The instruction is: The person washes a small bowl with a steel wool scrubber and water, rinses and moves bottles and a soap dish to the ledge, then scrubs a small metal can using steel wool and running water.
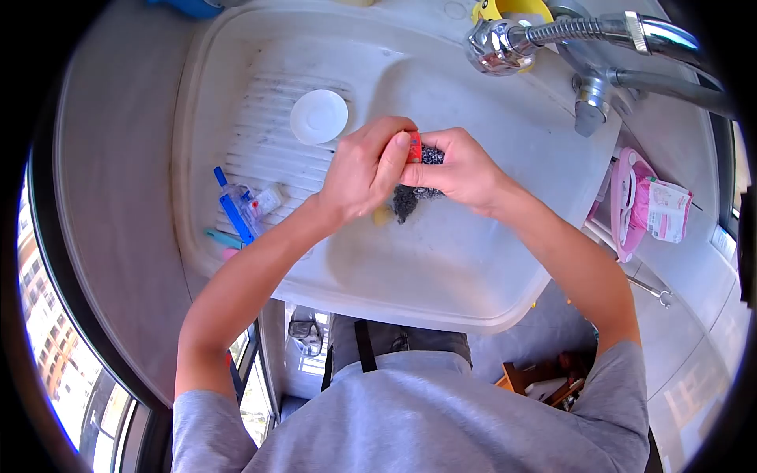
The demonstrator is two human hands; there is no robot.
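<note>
Head view: closest to me is the grey shirt [441, 418] of the person at the sink [441, 272], a broad pale basin with dark smudges. On its ribbed side [264, 138] I have a blue plastic tool [236, 217] near the left edge and a small white dish [319, 117] farther in. To the right, outside the rim, a pink basket [624, 209] has a printed packet [670, 211] against it; beyond the basin's far right, a chrome faucet [591, 102] hangs over the sink, with a yellow container [524, 9] behind it. Farthest off, buildings [51, 347] show outside at left. Now the grip: the left hand [367, 165] is curled with its thumb on a small red piece [414, 147], and the right hand [465, 169] pinches it from the other side, so it sits between the two, above the basin. Dark, glittery mesh [405, 205] shows around and below the right thumb; I can't tell whether that hand also grips it. A yellowish lump [382, 215] is just beside the mesh.
</note>
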